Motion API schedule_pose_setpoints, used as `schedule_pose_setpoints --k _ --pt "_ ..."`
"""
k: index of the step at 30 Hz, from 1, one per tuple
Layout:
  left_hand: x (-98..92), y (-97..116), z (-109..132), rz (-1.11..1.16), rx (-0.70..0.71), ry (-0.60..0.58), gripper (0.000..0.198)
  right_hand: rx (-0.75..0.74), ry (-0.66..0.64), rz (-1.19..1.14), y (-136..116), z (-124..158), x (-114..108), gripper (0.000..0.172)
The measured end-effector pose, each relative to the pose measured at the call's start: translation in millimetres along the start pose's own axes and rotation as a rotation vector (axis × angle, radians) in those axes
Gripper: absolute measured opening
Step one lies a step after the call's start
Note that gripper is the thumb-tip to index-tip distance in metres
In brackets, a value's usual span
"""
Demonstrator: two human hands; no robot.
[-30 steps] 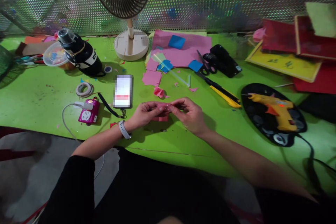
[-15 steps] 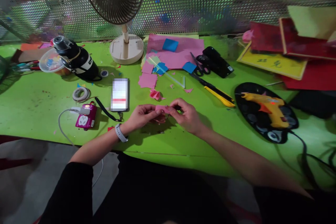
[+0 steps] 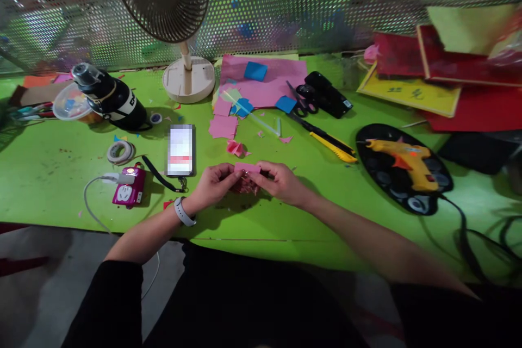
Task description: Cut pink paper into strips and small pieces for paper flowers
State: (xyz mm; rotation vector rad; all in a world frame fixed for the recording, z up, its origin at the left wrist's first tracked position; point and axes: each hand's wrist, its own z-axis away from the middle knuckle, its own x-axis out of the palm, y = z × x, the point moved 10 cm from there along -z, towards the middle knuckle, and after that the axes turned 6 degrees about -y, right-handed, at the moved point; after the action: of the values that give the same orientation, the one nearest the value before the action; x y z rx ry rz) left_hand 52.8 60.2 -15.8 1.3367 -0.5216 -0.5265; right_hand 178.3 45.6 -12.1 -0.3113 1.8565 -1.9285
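Note:
My left hand (image 3: 214, 184) and my right hand (image 3: 280, 182) meet over the green table (image 3: 49, 174) near its front edge. Both pinch a small folded pink paper piece (image 3: 246, 168) between fingertips, one at each end. A crumpled pink paper bit (image 3: 245, 185) lies under them. A grey watch sits on my left wrist. A small folded pink paper shape (image 3: 234, 147) lies just behind my hands, and a phone (image 3: 180, 149) lies to the left of them.
Pink and blue paper squares (image 3: 261, 84), scissors (image 3: 299, 99), a yellow utility knife (image 3: 331, 144) and a black case lie behind. A yellow glue gun (image 3: 405, 155) rests on a black tray at right. A fan (image 3: 185, 73), black bottle (image 3: 110, 99), tape roll (image 3: 119, 150) and pink plug (image 3: 127, 190) stand left.
Both hands keep working the pink paper piece, turning it slightly between the fingertips. The view has shifted so everything sits further left and a little lower.

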Motion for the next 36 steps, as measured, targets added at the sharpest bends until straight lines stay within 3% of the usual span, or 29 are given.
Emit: schedule_pose_setpoints --k 6,13,18,21,24,28,31,34,36 --pt "-4.4 7.1 -0.1 0.021 -0.007 -0.011 0.050 -0.007 -0.056 -0.043 -3.9 -0.1 -1.4 0.028" --pt "7.5 11.0 -0.5 0.102 -0.009 -0.064 0.048 -0.069 -0.007 -0.033 -13.4 3.0 2.5 0.028" --pt "-15.2 18.1 -1.3 0.034 0.044 0.065 0.048 -0.075 0.052 -0.036 -11.7 4.5 -4.8 0.031" --pt "-39.2 25.4 0.2 0.071 0.093 0.226 0.047 -0.049 0.213 -0.115 -6.4 5.6 -26.0 0.033" --pt "-37.8 25.1 -1.1 0.107 0.089 0.234 0.047 -0.017 0.324 -0.210 -3.7 7.7 -34.4 0.034" --pt "-12.6 15.4 -3.8 0.097 0.041 0.129 0.051 0.008 0.150 -0.268 -7.3 4.0 -3.6 0.037" --pt "-4.5 10.3 -3.9 0.080 0.011 0.097 0.050 -0.007 0.070 -0.243 -8.9 5.5 10.7 0.035" --pt "-7.0 8.9 -3.3 0.134 -0.007 0.088 0.049 -0.035 -0.002 -0.146 -12.5 8.3 13.8 0.026" --pt "-8.2 6.6 -2.8 0.199 -0.035 0.068 0.048 -0.142 0.054 -0.005 -27.0 12.0 1.9 0.016"
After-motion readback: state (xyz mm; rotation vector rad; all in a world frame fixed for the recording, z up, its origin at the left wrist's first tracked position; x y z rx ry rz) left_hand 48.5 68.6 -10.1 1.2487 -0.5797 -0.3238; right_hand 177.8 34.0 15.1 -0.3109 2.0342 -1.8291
